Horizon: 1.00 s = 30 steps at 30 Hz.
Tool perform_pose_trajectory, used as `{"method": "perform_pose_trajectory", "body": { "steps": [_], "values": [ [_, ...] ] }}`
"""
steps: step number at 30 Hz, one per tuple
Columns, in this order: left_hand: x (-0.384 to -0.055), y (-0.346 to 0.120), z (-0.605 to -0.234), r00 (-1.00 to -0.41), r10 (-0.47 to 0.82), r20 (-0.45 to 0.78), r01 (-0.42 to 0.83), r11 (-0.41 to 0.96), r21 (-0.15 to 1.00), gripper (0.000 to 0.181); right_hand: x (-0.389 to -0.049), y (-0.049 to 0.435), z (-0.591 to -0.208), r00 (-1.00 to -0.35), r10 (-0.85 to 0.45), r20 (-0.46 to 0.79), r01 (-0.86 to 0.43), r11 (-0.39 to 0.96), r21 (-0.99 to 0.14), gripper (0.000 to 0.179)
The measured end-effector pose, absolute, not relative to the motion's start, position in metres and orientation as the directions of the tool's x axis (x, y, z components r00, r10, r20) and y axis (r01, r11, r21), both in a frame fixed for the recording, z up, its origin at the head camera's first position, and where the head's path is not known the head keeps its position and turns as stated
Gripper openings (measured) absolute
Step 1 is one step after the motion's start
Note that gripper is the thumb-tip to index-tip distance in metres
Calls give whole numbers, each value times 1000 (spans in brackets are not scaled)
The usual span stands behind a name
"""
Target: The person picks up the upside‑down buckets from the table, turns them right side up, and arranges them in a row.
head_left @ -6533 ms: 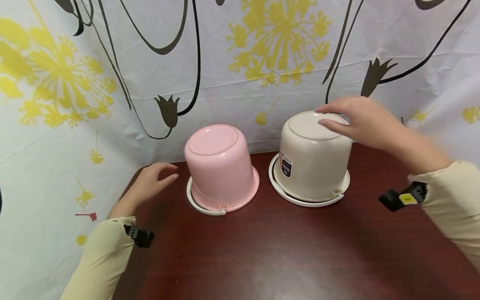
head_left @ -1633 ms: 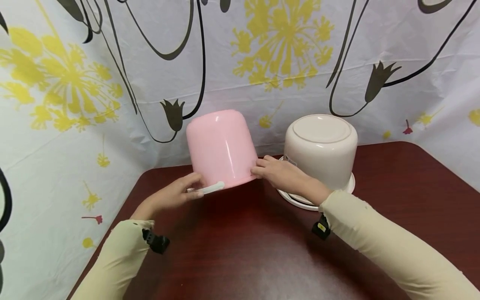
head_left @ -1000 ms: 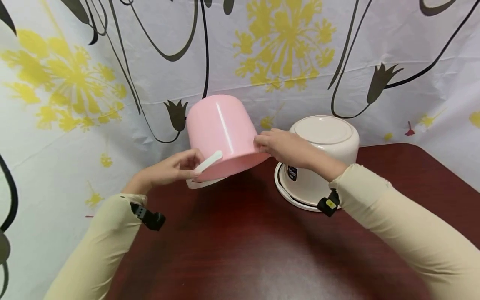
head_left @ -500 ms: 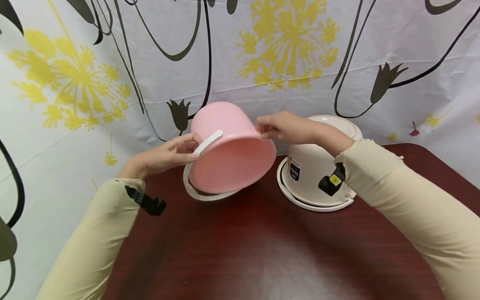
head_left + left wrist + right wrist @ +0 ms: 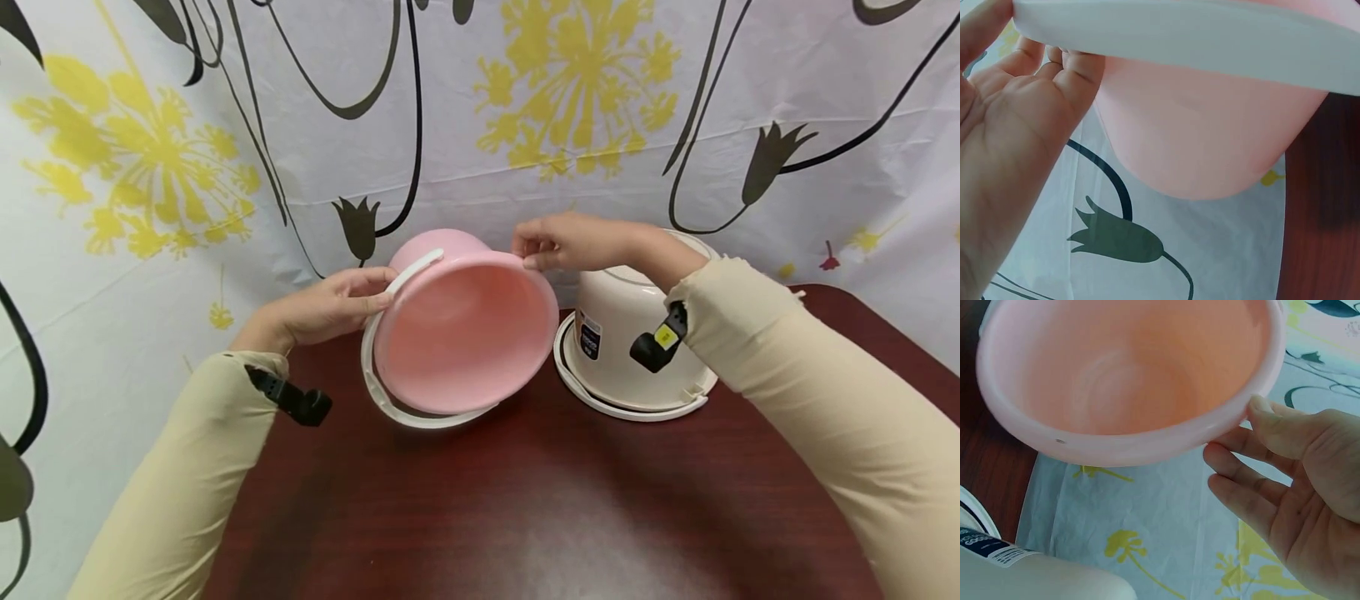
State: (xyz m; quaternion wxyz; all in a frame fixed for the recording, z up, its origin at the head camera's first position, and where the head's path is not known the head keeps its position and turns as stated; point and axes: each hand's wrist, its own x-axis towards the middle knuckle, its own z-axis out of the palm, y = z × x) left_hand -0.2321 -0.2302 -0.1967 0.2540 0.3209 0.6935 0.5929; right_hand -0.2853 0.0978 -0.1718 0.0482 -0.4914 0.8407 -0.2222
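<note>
A pink bucket is tilted with its open mouth facing the head camera, showing its bare inside. My left hand pinches its left rim together with the white handle, thumb in front and fingers behind. The handle hangs around the rim's lower left side. On the upper right, my right hand pinches the rim between thumb and fingers; the right wrist view shows the thumb on the lip of the pink bucket. In the left wrist view, the white handle crosses in front of the pink wall.
Upside down on the dark red table stands a cream bucket with a dark label, right of the pink one and partly behind my right forearm. A flower-patterned cloth hangs along the back and left side.
The pink bucket, upside down on the table at first, was gripped by both hands, raised and tipped so its mouth turned forward; it has since lowered somewhat. My right hand left the cream bucket.
</note>
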Motion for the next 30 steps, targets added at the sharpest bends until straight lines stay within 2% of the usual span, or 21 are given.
{"method": "perform_pose_trajectory", "body": {
  "steps": [7, 12, 18, 24, 30],
  "values": [
    [-233, -228, -198, -676, 736, 48, 117, 42, 992, 16, -294, 98, -168, -507, -857, 94, -773, 403, -490, 7],
    [-234, -226, -196, -695, 715, 72, 91, -12, 996, 17, -301, 100, -166, -541, -837, 78, -716, 410, -566, 10],
    [-237, -225, -199, -691, 710, 134, 76, -112, 991, 17, -309, 97, -163, -590, -804, 76, -653, 419, -631, 15],
    [-236, -224, -205, -723, 665, 186, 82, -184, 979, 21, -315, 90, -160, -684, -724, 91, -544, 423, -725, 20],
    [-235, -223, -211, -760, 593, 264, 82, -316, 945, 24, -319, 88, -160, -781, -615, 105, -419, 392, -819, 23]
  ]
}}
